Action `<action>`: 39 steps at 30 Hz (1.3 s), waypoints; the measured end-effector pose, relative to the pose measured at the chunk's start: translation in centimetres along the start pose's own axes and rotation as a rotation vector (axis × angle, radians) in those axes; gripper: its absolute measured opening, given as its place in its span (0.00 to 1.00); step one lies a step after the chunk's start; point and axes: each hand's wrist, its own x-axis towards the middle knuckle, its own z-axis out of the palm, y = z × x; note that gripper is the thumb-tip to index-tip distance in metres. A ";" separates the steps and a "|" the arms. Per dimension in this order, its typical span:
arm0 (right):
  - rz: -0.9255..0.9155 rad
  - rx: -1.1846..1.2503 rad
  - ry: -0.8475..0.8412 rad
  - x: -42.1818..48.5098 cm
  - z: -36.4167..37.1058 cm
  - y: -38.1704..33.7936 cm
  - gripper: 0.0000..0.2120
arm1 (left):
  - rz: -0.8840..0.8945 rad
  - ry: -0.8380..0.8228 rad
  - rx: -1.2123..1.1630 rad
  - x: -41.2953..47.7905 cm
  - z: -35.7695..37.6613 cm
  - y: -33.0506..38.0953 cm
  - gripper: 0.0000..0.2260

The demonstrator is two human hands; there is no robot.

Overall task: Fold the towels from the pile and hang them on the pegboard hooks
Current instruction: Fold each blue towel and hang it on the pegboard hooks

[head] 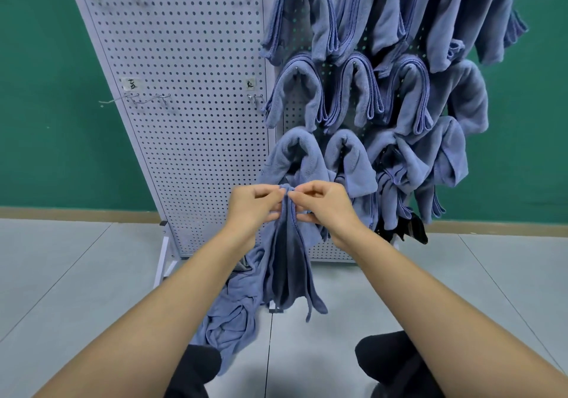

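Nearest the camera, the person's dark-clad legs [196, 370] are seen over the floor [76, 274], and both bare forearms are stretched forward. A blue towel [289, 262] is pinched at its gathered top edge by the fingers [270, 194] of the left hand [255, 204] and of the right hand [322, 204], the hands nearly touching. Its long axis hangs straight down, its lower end just beside the pile [230, 314]. The pegboard [184, 151] is crowded on the right with hung towels [399, 90]. A bare hook [256, 98] lies above and slightly left, judged nearer the left hand.
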 end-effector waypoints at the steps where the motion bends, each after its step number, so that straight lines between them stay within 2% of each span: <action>1: -0.005 0.016 -0.020 -0.1 -0.1 0.0 0.04 | 0.006 -0.007 0.005 0.0 -0.1 -0.1 0.05; 7: 0.023 0.144 -0.223 -0.6 -1.4 -0.3 0.15 | 0.057 -0.107 0.066 0.1 -0.5 -0.4 0.10; 10: -0.010 0.099 -0.219 -0.5 -2.0 -0.5 0.15 | 0.024 -0.135 0.043 0.3 -0.8 -0.6 0.07; 13: -0.274 -0.217 -0.081 0.3 -3.8 -1.2 0.12 | 0.028 -0.170 0.019 0.7 -1.0 -0.4 0.05; 14: -0.336 -0.344 -0.082 0.5 -4.3 -1.4 0.11 | 0.040 -0.196 0.019 0.7 -1.1 -0.3 0.06; 17: -0.358 -0.656 -0.220 1.1 -4.9 -1.3 0.23 | 0.084 -0.280 0.001 0.8 -1.2 0.0 0.07; 18: -0.350 -0.706 -0.251 1.3 -4.7 -1.1 0.21 | 0.096 -0.300 0.001 1.0 -1.4 -0.1 0.07; 20: -0.354 -0.715 -0.275 1.9 -3.9 -0.9 0.09 | 0.103 -0.293 0.010 1.3 -1.7 -0.2 0.08; 22: -0.372 -0.767 -0.250 2.6 -3.6 -0.9 0.13 | 0.079 -0.206 0.015 1.7 -1.9 -0.6 0.07; 25: -0.372 -0.971 -0.180 3.2 -3.0 -2.0 0.14 | -0.023 -0.090 0.064 1.9 -2.6 -1.3 0.08; 30: -0.320 -1.103 -0.116 3.2 -2.8 -4.6 0.11 | -0.228 -0.113 0.112 1.4 -3.5 -3.0 0.12; 36: -0.369 -0.913 -0.049 1.9 -3.3 -9.8 0.13 | -0.452 -0.122 -0.009 -1.0 -2.2 -4.8 0.08; 39: -0.412 -0.804 -0.009 0.5 -4.3 -13.4 0.15 | -0.657 -0.203 -0.162 -2.6 -1.2 -5.2 0.14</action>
